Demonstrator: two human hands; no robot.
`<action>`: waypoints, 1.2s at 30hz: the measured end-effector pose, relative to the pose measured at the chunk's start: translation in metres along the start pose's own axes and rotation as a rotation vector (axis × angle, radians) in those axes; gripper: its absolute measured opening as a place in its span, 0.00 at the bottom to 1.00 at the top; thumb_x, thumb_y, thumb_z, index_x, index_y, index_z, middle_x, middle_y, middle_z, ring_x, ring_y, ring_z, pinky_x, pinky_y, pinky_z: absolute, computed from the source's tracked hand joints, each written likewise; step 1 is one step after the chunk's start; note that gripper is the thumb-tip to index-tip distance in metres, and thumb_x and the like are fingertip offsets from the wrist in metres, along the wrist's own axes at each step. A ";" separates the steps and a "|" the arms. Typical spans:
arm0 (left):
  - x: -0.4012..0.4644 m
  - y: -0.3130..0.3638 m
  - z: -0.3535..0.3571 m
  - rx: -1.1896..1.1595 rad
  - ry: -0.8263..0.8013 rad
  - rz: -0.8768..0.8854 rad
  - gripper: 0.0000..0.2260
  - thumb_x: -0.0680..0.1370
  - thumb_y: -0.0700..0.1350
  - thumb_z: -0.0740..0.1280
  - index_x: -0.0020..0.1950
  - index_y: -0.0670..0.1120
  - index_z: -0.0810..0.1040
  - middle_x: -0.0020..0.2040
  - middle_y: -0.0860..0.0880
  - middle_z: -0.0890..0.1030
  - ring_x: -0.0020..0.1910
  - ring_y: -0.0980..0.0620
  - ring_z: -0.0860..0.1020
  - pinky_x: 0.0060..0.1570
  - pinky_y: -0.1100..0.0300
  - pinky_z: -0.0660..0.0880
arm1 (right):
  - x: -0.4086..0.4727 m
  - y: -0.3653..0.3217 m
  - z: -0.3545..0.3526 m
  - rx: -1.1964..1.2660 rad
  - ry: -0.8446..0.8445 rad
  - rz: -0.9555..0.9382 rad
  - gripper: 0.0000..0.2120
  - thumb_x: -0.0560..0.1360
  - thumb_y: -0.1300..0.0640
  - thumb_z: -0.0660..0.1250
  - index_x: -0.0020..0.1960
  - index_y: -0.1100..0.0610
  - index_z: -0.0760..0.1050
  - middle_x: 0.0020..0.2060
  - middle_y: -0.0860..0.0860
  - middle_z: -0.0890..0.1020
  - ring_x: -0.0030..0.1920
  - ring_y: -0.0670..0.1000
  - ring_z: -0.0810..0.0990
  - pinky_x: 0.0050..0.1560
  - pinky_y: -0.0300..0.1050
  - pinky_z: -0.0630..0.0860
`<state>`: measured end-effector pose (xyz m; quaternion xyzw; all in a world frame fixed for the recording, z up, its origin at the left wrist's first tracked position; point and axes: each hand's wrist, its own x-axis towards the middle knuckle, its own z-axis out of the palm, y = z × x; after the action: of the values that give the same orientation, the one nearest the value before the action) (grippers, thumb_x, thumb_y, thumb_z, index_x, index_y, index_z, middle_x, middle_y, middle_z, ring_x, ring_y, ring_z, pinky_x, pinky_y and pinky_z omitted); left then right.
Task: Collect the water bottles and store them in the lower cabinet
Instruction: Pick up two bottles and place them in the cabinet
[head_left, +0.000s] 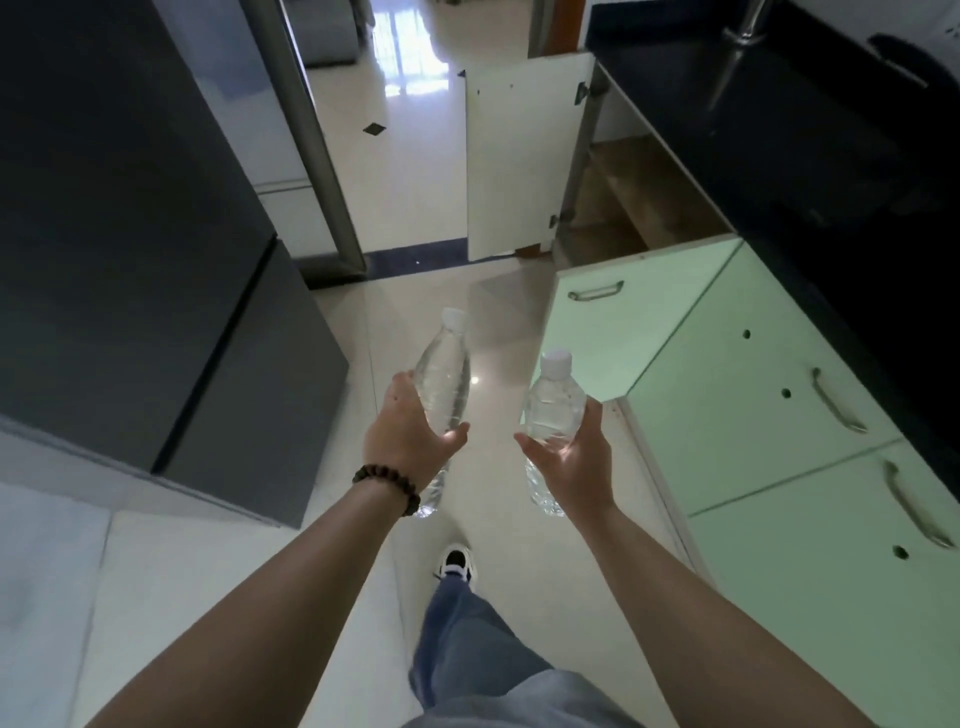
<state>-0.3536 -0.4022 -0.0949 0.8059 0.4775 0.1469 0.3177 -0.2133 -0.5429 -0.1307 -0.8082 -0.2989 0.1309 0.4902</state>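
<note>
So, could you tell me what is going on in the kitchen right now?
A person is carrying two clear water bottles with white caps, one in each hand. The left hand grips the taller bottle, and the right hand holds the shorter bottle. Ahead on the right, a lower cabinet under the dark counter stands open, its white door swung out. Neither bottle is stored yet.

A: What hems in the hands?
B: A dark fridge (130, 234) stands well left of the left hand (410, 431). Green cabinet fronts (753, 405) run just right of the right hand (571, 457).
A: And ahead?
B: Bare floor (498, 312) lies between the 2 sides. Beyond the hands, to the right, a white door (519, 161) stands swung out into the aisle, and the cabinet (623, 208) behind it gapes open.
</note>
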 end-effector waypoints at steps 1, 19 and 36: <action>0.023 -0.003 -0.003 0.008 -0.010 -0.001 0.31 0.67 0.54 0.76 0.61 0.44 0.65 0.54 0.48 0.74 0.45 0.47 0.77 0.45 0.48 0.79 | 0.019 -0.005 0.013 -0.008 0.000 0.016 0.35 0.64 0.51 0.79 0.62 0.62 0.66 0.51 0.56 0.80 0.47 0.56 0.81 0.44 0.44 0.77; 0.364 0.005 -0.018 -0.035 -0.190 0.095 0.32 0.65 0.54 0.77 0.61 0.51 0.63 0.51 0.51 0.74 0.44 0.50 0.77 0.41 0.54 0.78 | 0.285 -0.056 0.151 0.075 0.177 0.354 0.34 0.61 0.46 0.79 0.60 0.45 0.64 0.52 0.47 0.79 0.49 0.49 0.79 0.44 0.39 0.72; 0.603 0.107 0.051 -0.058 -0.630 0.411 0.27 0.65 0.52 0.77 0.57 0.53 0.66 0.49 0.56 0.74 0.42 0.58 0.75 0.44 0.54 0.76 | 0.440 -0.055 0.159 -0.007 0.731 0.749 0.30 0.62 0.46 0.79 0.54 0.47 0.63 0.41 0.41 0.76 0.38 0.42 0.76 0.33 0.36 0.69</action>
<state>0.0483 0.0622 -0.1040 0.8812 0.1804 -0.0343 0.4355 0.0333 -0.1409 -0.1239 -0.8543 0.2008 0.0056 0.4794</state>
